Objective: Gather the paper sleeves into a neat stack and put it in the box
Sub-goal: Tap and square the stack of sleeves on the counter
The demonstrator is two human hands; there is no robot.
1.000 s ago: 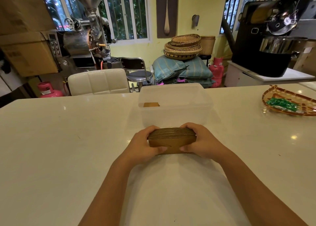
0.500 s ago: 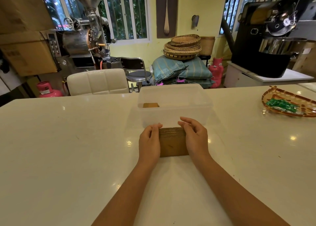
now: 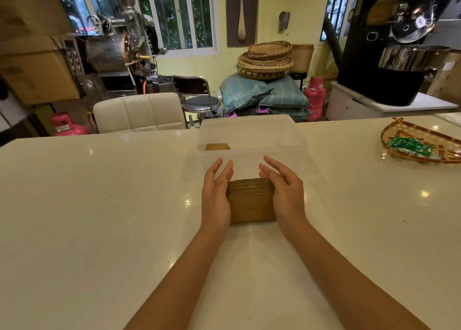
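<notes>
A stack of brown paper sleeves [image 3: 252, 204] lies flat on the white table [image 3: 99, 204], just in front of a clear plastic box [image 3: 252, 130]. My left hand [image 3: 215, 194] stands on edge against the stack's left side, and my right hand [image 3: 284, 192] against its right side. Both have straight fingers, lifted and pointing toward the box; only the palms touch the stack. Inside the box, at its left, I see another brown sleeve piece [image 3: 217, 147].
A woven tray [image 3: 399, 127] holding a green packet [image 3: 409, 146] sits on the table at the far right. A white chair [image 3: 139, 112] and a stool stand behind the table's far edge, with coffee roasters and stacked baskets beyond.
My hands went from gripping the stack's ends, to resting over its sides, to standing on edge with the fingers opened out. The stack now lies flat on the table.
</notes>
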